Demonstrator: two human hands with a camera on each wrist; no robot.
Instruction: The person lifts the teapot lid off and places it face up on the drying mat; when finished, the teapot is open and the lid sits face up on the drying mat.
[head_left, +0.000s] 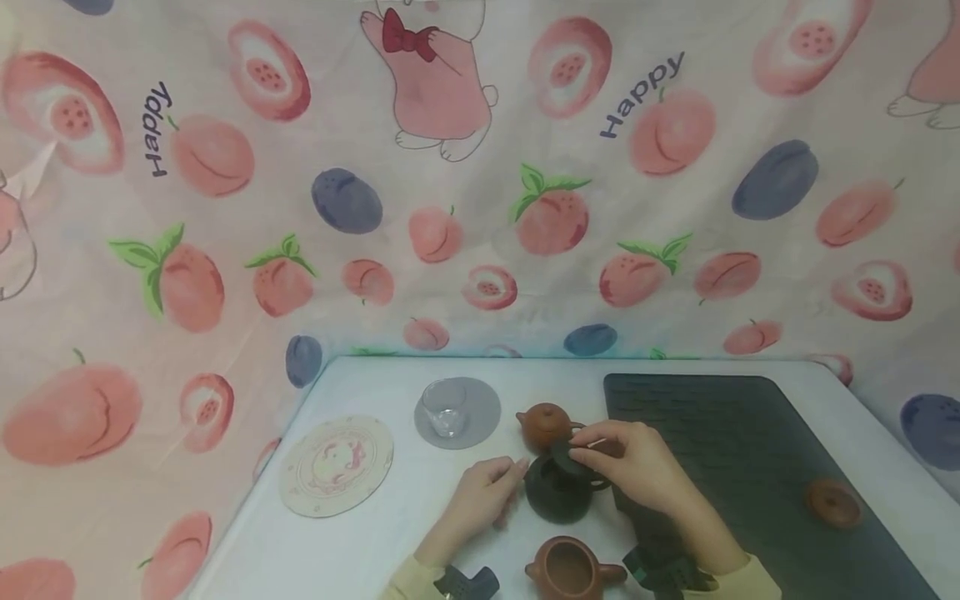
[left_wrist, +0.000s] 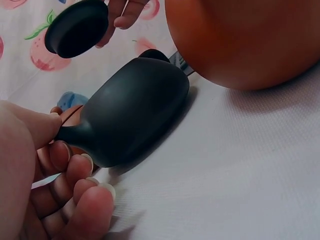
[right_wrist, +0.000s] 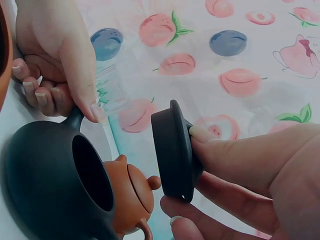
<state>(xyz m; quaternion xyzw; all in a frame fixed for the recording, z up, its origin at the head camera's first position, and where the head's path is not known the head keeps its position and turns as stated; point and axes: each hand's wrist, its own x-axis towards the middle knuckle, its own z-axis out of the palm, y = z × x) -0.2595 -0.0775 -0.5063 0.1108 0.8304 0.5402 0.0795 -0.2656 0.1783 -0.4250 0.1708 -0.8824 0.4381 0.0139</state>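
A black teapot [head_left: 558, 493] stands open on the white table [head_left: 360, 542]. My left hand [head_left: 513, 479] pinches its spout [left_wrist: 67, 134] between thumb and curled fingers. My right hand [head_left: 581, 454] holds the black lid [head_left: 566, 456] just above the pot's far rim. In the right wrist view the black lid [right_wrist: 172, 150] is tilted on edge, pinched between thumb and fingers of my right hand [right_wrist: 187, 170], beside the open black teapot [right_wrist: 55, 180]. In the left wrist view the black lid [left_wrist: 77, 27] hovers above the black teapot [left_wrist: 135, 115].
A lidded brown teapot [head_left: 543, 425] stands right behind the black one. An open brown teapot [head_left: 570, 568] sits near the front edge. Its brown lid [head_left: 832, 502] lies on the dark mat [head_left: 750, 417]. To the left stand a glass cup [head_left: 447, 408] on a grey coaster [head_left: 480, 417] and a patterned plate [head_left: 336, 465].
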